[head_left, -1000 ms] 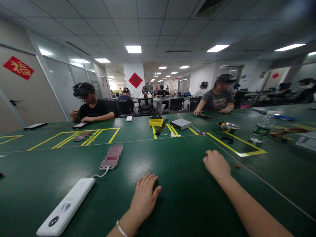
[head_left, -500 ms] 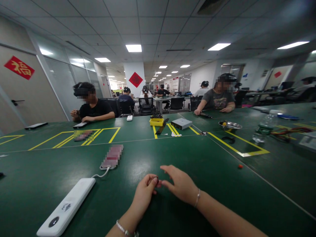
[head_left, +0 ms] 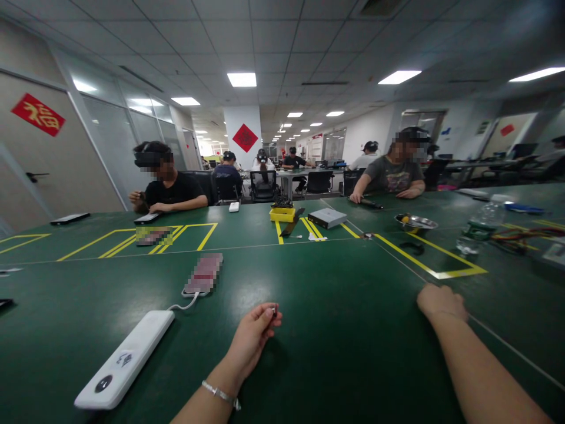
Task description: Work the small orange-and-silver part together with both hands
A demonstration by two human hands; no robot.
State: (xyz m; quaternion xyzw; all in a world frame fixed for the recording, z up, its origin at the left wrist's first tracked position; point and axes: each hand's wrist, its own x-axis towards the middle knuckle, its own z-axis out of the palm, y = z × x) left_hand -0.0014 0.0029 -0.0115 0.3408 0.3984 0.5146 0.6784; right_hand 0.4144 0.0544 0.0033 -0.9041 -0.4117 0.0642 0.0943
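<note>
Two hands at the green worktop (head_left: pixel 353 341)
Just right of the white power bank (head_left: pixel 126 365), the left hand (head_left: pixel 253 337) pinches a small dark piece (head_left: pixel 274 309) at its fingertips. Far right of it, the right hand (head_left: pixel 441 300) rests on the worktop, fingers hidden, so I cannot tell its grip.

The table (head_left: pixel 353 330) is showing dark green with yellow lines (head_left: pixel 406 256), the power bank (head_left: pixel 126 360) white, the bracelet (head_left: pixel 220 396) by the left hand (head_left: pixel 252 340) silver.

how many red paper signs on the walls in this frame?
3. The door sign at far left, the pillar sign at centre, the far-wall sign at right, small. Others may be hidden deeper in the room.
</note>
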